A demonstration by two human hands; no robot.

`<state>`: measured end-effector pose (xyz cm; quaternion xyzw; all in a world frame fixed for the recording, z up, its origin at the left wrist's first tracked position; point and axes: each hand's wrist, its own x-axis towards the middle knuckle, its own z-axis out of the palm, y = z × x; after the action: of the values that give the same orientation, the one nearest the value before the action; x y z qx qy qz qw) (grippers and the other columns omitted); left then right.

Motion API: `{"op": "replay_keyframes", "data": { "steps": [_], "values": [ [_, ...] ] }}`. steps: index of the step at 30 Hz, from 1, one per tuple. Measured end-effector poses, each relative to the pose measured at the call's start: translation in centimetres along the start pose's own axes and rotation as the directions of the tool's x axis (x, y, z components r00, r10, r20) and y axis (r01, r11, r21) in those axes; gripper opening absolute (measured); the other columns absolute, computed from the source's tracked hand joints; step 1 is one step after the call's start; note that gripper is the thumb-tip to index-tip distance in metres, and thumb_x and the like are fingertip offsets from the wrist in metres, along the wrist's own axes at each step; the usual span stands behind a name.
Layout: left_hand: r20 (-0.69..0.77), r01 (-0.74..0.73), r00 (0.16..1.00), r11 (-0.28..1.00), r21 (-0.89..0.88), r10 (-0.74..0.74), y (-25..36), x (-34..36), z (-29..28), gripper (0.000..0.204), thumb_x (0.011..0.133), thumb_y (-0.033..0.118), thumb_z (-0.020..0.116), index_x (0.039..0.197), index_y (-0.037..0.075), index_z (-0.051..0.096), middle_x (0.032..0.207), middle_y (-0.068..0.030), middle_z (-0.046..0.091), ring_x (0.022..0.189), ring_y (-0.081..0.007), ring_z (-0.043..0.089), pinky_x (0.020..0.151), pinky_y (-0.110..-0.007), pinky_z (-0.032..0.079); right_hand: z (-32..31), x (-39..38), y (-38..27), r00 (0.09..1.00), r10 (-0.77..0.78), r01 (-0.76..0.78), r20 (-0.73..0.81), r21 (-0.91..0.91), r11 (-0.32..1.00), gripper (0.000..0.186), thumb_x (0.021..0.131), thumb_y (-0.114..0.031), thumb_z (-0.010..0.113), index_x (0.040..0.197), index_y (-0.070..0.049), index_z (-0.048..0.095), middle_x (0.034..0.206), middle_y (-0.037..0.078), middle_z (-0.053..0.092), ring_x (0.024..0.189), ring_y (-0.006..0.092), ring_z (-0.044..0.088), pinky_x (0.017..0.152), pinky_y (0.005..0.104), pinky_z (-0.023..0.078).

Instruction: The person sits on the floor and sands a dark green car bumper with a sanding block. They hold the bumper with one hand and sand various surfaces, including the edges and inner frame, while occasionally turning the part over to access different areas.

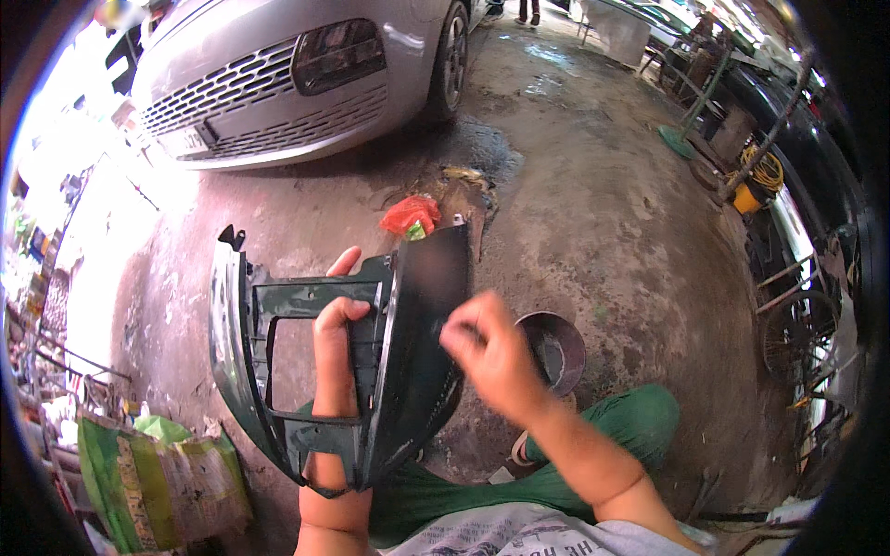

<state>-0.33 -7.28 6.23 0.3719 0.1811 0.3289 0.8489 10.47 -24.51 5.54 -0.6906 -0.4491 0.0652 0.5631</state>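
Note:
A dark green-black plastic vehicle panel, with open frames and shiny edges, is held up over my lap. My left hand reaches through its opening and grips a crossbar, thumb in front and fingertips showing behind the upper bar. My right hand is at the panel's smooth right face, blurred, its fingers curled; whatever they might hold cannot be made out. Below the right hand, a round metal bucket with liquid stands on the concrete floor. A red cloth or bag with a green piece lies beyond the panel.
A silver car stands ahead. A green and yellow sack lies at lower left beside cluttered racks. Along the right are metal stands, a yellow coiled hose and a dark vehicle. A person's legs show in the distance.

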Motion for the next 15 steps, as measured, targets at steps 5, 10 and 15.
{"op": "replay_keyframes", "data": {
  "steps": [5,10,15],
  "values": [
    [-0.022,0.011,1.0,0.997,-0.075,-0.013,0.1,0.3,0.5,0.077,0.068,0.001,0.048,0.145,0.003,0.044,0.114,-0.0185,0.066,0.093,-0.0243,0.069,0.085,-0.033,0.059,1.0,-3.1,-0.9,0.989,-0.146,0.148,0.037,-0.054,0.988,0.016,0.085,-0.009,0.074,0.092,-0.005,0.061,0.092,0.013,0.057,0.091,0.0328,0.06,0.083,0.0408,0.049],
    [-0.033,0.017,0.999,0.998,-0.052,-0.019,-0.7,0.9,0.1,0.073,0.069,0.0,0.049,0.142,0.003,0.048,0.113,-0.0161,0.066,0.09,-0.022,0.069,0.083,-0.031,0.058,0.8,2.5,1.6,0.988,-0.019,0.006,-0.151,-0.087,0.996,0.011,0.09,-0.01,0.068,0.093,-0.002,0.061,0.09,0.014,0.058,0.087,0.0323,0.06,0.08,0.0395,0.048],
    [-0.093,-0.059,0.994,0.998,0.002,0.058,-2.6,3.8,-2.1,0.063,0.072,0.0,0.049,0.135,0.003,0.055,0.112,-0.0112,0.065,0.091,-0.0191,0.065,0.085,-0.028,0.054,4.6,-6.6,-3.0,0.976,-0.205,0.216,0.08,-0.185,0.959,0.013,0.084,-0.013,0.073,0.088,-0.01,0.062,0.086,0.01,0.059,0.08,0.0324,0.059,0.073,0.0437,0.046]
  ]
}}
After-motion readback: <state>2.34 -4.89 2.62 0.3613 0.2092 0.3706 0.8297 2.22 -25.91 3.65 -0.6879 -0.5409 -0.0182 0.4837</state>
